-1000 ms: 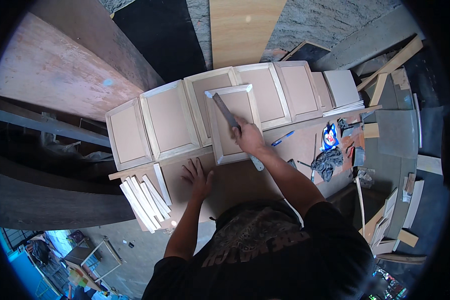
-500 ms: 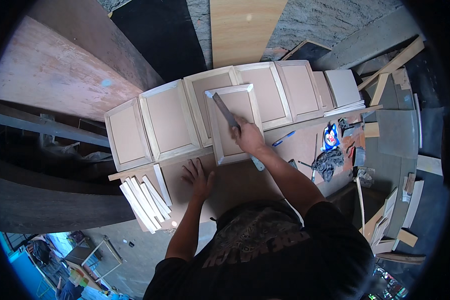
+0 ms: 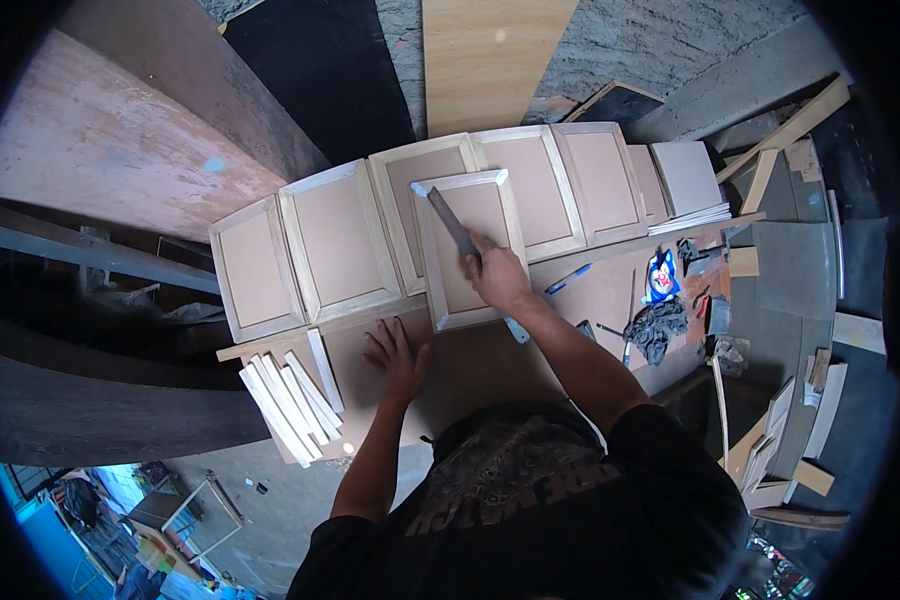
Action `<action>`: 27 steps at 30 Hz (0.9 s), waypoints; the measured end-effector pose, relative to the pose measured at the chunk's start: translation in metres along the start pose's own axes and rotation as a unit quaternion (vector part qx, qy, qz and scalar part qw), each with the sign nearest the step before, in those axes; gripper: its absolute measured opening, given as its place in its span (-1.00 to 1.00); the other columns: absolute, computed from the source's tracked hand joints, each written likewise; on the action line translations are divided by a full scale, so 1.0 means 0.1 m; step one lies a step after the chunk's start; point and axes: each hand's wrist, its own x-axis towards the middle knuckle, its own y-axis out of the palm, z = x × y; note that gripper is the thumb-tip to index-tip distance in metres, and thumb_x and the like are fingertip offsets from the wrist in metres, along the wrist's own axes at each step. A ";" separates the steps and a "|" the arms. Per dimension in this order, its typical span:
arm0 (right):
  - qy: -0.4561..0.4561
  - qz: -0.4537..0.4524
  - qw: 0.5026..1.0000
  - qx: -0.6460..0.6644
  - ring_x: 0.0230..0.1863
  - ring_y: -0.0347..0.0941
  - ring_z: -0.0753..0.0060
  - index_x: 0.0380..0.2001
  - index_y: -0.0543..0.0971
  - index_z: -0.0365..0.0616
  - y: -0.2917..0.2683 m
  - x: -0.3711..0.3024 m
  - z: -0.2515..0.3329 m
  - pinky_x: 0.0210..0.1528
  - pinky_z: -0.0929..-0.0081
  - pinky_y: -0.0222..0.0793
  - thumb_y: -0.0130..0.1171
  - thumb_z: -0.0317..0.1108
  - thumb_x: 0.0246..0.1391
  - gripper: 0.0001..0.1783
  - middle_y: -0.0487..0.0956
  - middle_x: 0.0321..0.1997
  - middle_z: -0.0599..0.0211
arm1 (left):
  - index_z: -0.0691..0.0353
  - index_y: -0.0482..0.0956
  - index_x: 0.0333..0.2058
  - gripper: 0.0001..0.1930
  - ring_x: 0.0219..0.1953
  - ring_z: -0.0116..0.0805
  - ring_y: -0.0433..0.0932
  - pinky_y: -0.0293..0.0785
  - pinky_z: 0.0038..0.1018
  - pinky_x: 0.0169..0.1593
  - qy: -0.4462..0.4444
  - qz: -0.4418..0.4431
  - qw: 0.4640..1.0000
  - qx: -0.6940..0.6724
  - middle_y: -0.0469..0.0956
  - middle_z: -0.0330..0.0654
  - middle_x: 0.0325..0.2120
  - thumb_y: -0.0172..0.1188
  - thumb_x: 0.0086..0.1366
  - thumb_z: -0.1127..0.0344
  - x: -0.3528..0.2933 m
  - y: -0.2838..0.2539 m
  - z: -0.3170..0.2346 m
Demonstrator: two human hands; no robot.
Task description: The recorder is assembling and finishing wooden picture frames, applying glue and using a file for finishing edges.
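Note:
A small wooden frame (image 3: 515,215) with a brown panel lies in front of me, overlapping a row of similar frames. My right hand (image 3: 497,277) is closed round the handle end of a long, flat, dark file (image 3: 450,221), its tip near the frame's far left corner. Pale patches show at the frame's far corners. Flat on the brown worktop (image 3: 450,365), fingers spread, my left hand (image 3: 398,362) rests left of the frame and holds nothing. A light-blue tool end (image 3: 516,330) shows beside my right forearm, mostly hidden.
Behind stands a row of panelled frames (image 3: 332,240). White wooden strips (image 3: 288,408) lie at the left. To the right are a blue pen (image 3: 568,279), a blue-and-white packet (image 3: 660,276), a crumpled dark plastic bag (image 3: 657,332) and a stack of panels (image 3: 686,180).

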 end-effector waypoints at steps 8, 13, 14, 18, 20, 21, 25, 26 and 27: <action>0.004 -0.001 1.000 -0.017 -0.09 0.51 -0.38 0.21 0.44 -0.23 0.02 0.00 -0.01 0.02 -0.13 0.42 0.01 -0.39 0.24 -0.53 0.58 -0.08 -0.26 | 0.11 -0.18 0.50 -0.05 0.47 0.36 -0.65 -0.71 0.51 0.25 -0.006 0.004 1.000 -0.004 -0.46 0.11 0.51 -0.04 0.37 -0.31 0.01 -0.01 -0.01; -0.006 -0.017 1.000 -0.018 -0.10 0.52 -0.37 0.19 0.45 -0.25 0.01 -0.03 0.00 0.01 -0.13 0.41 0.02 -0.39 0.23 -0.54 0.58 -0.07 -0.26 | 0.12 -0.19 0.50 -0.05 0.47 0.37 -0.64 -0.68 0.52 0.25 -0.002 -0.005 1.000 0.014 -0.46 0.12 0.50 -0.03 0.37 -0.31 0.00 0.00 -0.01; -0.002 -0.015 1.000 -0.015 -0.11 0.52 -0.37 0.19 0.45 -0.24 0.01 -0.03 -0.01 0.00 -0.14 0.42 0.02 -0.39 0.23 -0.54 0.59 -0.10 -0.26 | 0.12 -0.19 0.50 -0.05 0.47 0.37 -0.64 -0.68 0.52 0.25 -0.002 -0.005 1.000 0.013 -0.46 0.12 0.50 -0.03 0.37 -0.31 0.00 0.00 0.00; 0.011 -0.012 1.000 -0.007 -0.19 0.55 -0.34 0.17 0.45 -0.22 -0.01 -0.04 0.04 -0.05 -0.13 0.45 0.02 -0.39 0.23 -0.57 0.62 -0.26 -0.22 | 0.11 -0.20 0.50 -0.05 0.46 0.40 -0.64 -0.65 0.53 0.25 0.000 0.000 1.000 0.010 -0.46 0.14 0.50 -0.02 0.37 -0.29 0.00 0.01 0.01; 0.018 -0.007 0.999 0.034 -0.24 0.58 -0.28 0.16 0.46 -0.21 0.05 -0.03 -0.03 -0.08 -0.10 0.47 0.02 -0.40 0.23 -0.57 0.63 -0.32 -0.17 | 0.11 -0.20 0.50 -0.05 0.46 0.40 -0.63 -0.65 0.53 0.25 0.003 -0.002 1.000 0.011 -0.46 0.15 0.50 -0.01 0.38 -0.29 0.00 0.02 0.01; 0.025 0.000 0.997 0.075 -0.29 0.61 -0.22 0.16 0.46 -0.19 0.06 -0.02 -0.04 -0.11 -0.06 0.50 0.02 -0.40 0.23 -0.58 0.64 -0.38 -0.12 | 0.11 -0.21 0.50 -0.05 0.46 0.40 -0.63 -0.65 0.53 0.25 0.000 -0.002 1.000 0.017 -0.46 0.15 0.50 -0.01 0.38 -0.29 0.00 0.02 0.01; 0.043 0.020 0.993 0.105 -0.35 0.64 -0.06 0.16 0.46 -0.20 0.13 -0.01 -0.12 -0.15 0.04 0.54 0.02 -0.41 0.23 -0.58 0.64 -0.42 -0.03 | 0.10 -0.21 0.50 -0.05 0.46 0.40 -0.63 -0.65 0.53 0.25 0.002 -0.001 1.000 0.012 -0.45 0.14 0.50 -0.02 0.37 -0.29 0.00 0.02 0.01; 0.037 0.015 0.992 0.124 -0.37 0.65 -0.01 0.16 0.46 -0.20 0.17 0.00 -0.16 -0.17 0.07 0.55 0.02 -0.42 0.24 -0.58 0.65 -0.43 0.00 | 0.10 -0.21 0.50 -0.05 0.46 0.40 -0.63 -0.65 0.53 0.25 0.002 -0.001 1.000 0.012 -0.45 0.14 0.50 -0.02 0.37 -0.29 0.01 0.01 0.00; 0.031 0.010 0.989 0.142 -0.38 0.66 0.04 0.17 0.46 -0.20 0.18 0.00 -0.16 -0.19 0.09 0.56 0.02 -0.42 0.24 -0.58 0.65 -0.43 0.02 | 0.10 -0.21 0.50 -0.05 0.46 0.40 -0.63 -0.65 0.53 0.25 0.002 -0.001 1.000 0.014 -0.45 0.14 0.50 -0.01 0.37 -0.29 0.01 0.01 0.01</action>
